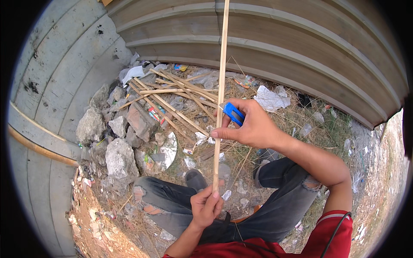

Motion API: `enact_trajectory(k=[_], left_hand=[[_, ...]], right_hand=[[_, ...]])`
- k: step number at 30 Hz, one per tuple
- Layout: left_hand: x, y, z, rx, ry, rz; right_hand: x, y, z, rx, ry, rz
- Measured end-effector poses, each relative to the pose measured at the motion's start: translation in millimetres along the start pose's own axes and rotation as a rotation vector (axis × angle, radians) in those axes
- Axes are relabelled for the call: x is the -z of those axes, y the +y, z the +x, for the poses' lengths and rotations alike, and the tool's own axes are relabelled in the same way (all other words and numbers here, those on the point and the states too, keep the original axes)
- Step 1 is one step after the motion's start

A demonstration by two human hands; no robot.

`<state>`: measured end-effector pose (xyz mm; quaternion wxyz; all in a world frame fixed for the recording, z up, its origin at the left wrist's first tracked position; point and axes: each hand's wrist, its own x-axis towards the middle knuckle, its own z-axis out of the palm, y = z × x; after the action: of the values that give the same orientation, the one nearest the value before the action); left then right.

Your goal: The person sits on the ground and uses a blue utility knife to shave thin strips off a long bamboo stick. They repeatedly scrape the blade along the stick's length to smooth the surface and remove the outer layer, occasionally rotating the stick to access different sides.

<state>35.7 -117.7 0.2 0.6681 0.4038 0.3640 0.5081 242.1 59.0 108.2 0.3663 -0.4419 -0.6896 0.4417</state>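
Long pale wooden strip [221,77] by right end of brown wooden stick pile [172,91]; left hand [206,207] pinches its bottom, right hand [254,124] pinches it plus blue plastic cutter [232,113]; likely light, stiff; hold at bottom

There are two hands, one left hand [206,205] and one right hand [258,124], with one pale wooden strip [222,56] and one blue cutter [233,114] between them. Beyond lie more than six loose sticks [172,113], overlapping too closely for an exact count, at least five rocks [120,159] and at least three coloured wrappers [155,115]. Two walls show, one corrugated wall [297,41] and one grey panelled wall [64,64], along with two denim trouser legs [286,206] and one red shirt [329,236].
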Motion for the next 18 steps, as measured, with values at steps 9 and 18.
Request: enact_trajectory(k=[9,18], left_hand=[[-5.3,7.5,11.3,-0.061,0.022,0.062],[-7.6,23.8,25.0,-0.105,0.149,0.129]], right_hand=[[-1.6,2.6,-6.7,0.109,-0.040,0.017],[-12.5,-0.2,-27.3,0.309,-0.116,-0.488]])
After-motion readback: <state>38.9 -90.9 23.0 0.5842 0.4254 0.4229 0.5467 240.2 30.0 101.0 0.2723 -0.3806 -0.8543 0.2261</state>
